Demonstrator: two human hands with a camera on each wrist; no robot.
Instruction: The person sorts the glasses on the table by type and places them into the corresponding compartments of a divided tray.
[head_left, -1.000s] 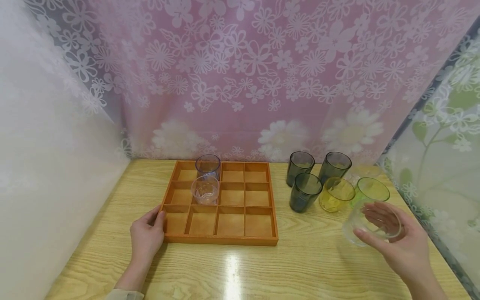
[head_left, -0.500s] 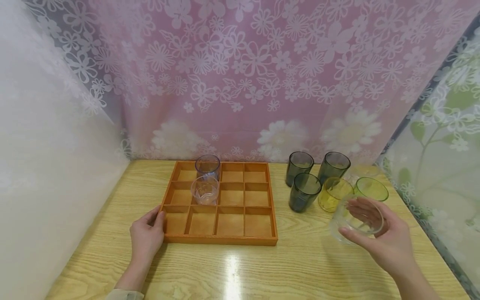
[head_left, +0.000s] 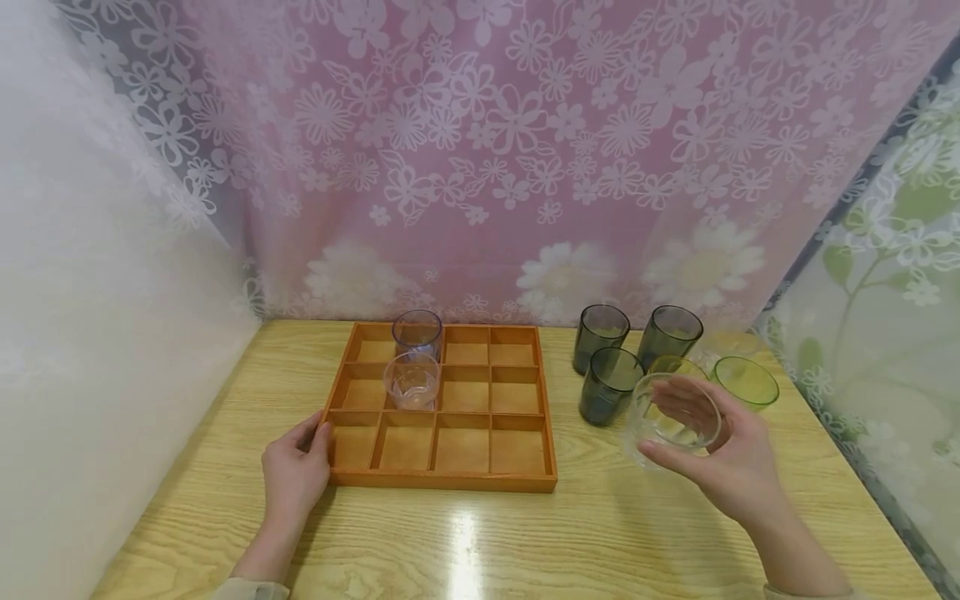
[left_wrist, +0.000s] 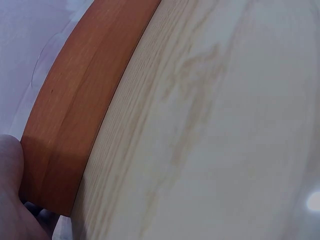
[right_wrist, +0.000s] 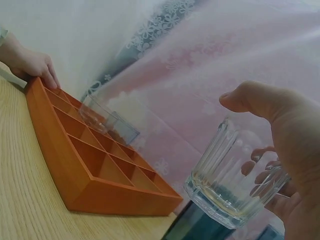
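My left hand (head_left: pixel 295 468) grips the front left corner of a wooden compartment tray (head_left: pixel 442 481), thumb at the rim and fingers round the outer side. In the left wrist view the tray's front wall (left_wrist: pixel 75 110) runs up from that hand. A bluish-rimmed glass (head_left: pixel 417 335) and a clear glass (head_left: pixel 412 383) stand in the tray's second column, in the back and middle rows. My right hand (head_left: pixel 723 467) holds another clear glass (head_left: pixel 667 425), faceted in the right wrist view, raised above the table. It partly hides a yellow glass (head_left: pixel 678 367).
Right of the tray stand three dark grey glasses (head_left: pixel 602 337) and a green glass (head_left: pixel 746 382). Something clear behind the green one is hard to make out. A pink flowered curtain (head_left: pixel 480 167) hangs along the table's back edge, with pale sheets at both sides.
The right hand has carried the clear glass leftward and slightly up, from in front of the green glass to in front of the yellow one. My left hand and the tray stay put.
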